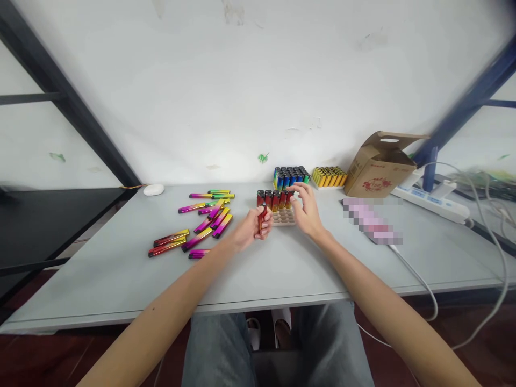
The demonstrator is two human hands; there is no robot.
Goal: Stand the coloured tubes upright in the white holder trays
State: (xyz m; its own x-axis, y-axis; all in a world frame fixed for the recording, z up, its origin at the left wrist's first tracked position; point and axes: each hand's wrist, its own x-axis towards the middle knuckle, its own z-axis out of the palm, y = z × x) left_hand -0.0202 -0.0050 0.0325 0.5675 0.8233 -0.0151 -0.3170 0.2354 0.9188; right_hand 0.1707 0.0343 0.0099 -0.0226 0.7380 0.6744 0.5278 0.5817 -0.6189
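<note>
My left hand (255,227) is closed around a red lighter (263,217), which stands nearly upright in the fist with its dark top showing. In front of it, several red lighters (276,201) stand in rows in a pale tray (284,217) with round holes; the holes nearest me hold nothing. At the right end of the front row, my right hand (306,208) has its thumb and fingers apart, the fingertips close to the last lighter. Whether they touch it I cannot tell. To the left lie loose lighters in purple and yellow (220,217), red and yellow (167,245), and green (221,196).
Behind the tray stand a block of blue-green lighters (290,177) and a tray of yellow lighters (329,177). An open cardboard box (371,172), a power strip (433,203) and a blurred pink phone-like object (373,221) with a cable are rightward. A white case (153,190) sits at far left.
</note>
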